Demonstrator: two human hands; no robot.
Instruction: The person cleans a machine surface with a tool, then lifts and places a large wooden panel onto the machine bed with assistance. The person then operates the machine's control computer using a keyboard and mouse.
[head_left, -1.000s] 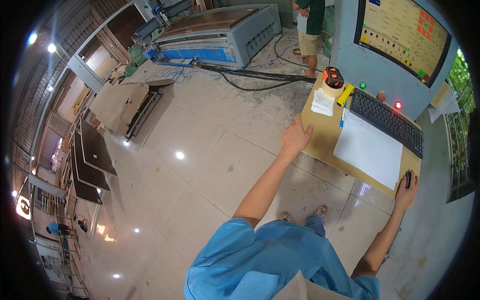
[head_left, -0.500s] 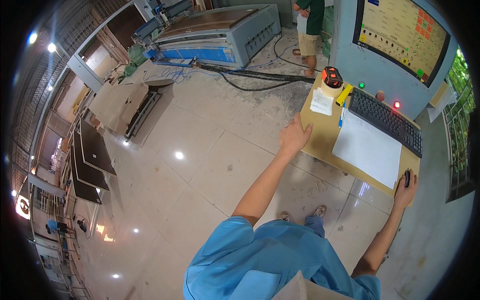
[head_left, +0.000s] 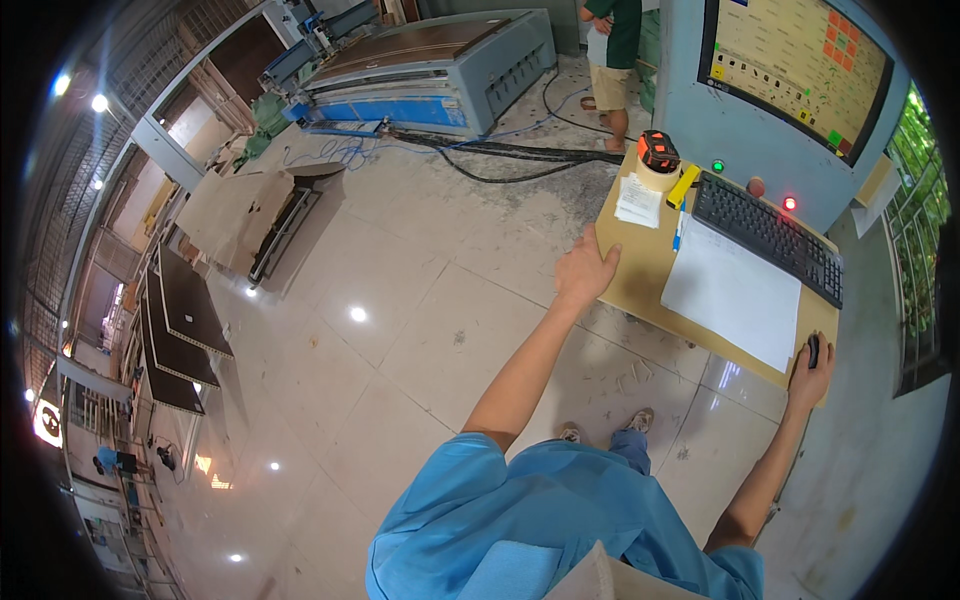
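Observation:
My left hand [head_left: 582,270] is at the left edge of a tan desk board [head_left: 640,278], its thumb on top and its fingers curled at the edge. At the board's right end, my right hand [head_left: 811,382] is closed over a black computer mouse [head_left: 813,350]. Between the hands lies a blank white sheet of paper [head_left: 735,290]. A black keyboard [head_left: 768,240] sits behind it, below a lit monitor [head_left: 798,75] set in a blue-grey cabinet. A blue pen [head_left: 680,228] touches the sheet's left side.
On the board's far corner are small paper slips [head_left: 638,202], a tape roll [head_left: 657,177] topped by an orange-black tape measure [head_left: 658,150], and a yellow tool [head_left: 683,186]. Another person [head_left: 611,70] stands beyond, near a large flatbed machine [head_left: 430,80]. Cables [head_left: 500,155] cross the floor. Dark panels [head_left: 190,310] lean at left.
The view has shifted very slightly. Both hands keep their places on the board and the mouse.

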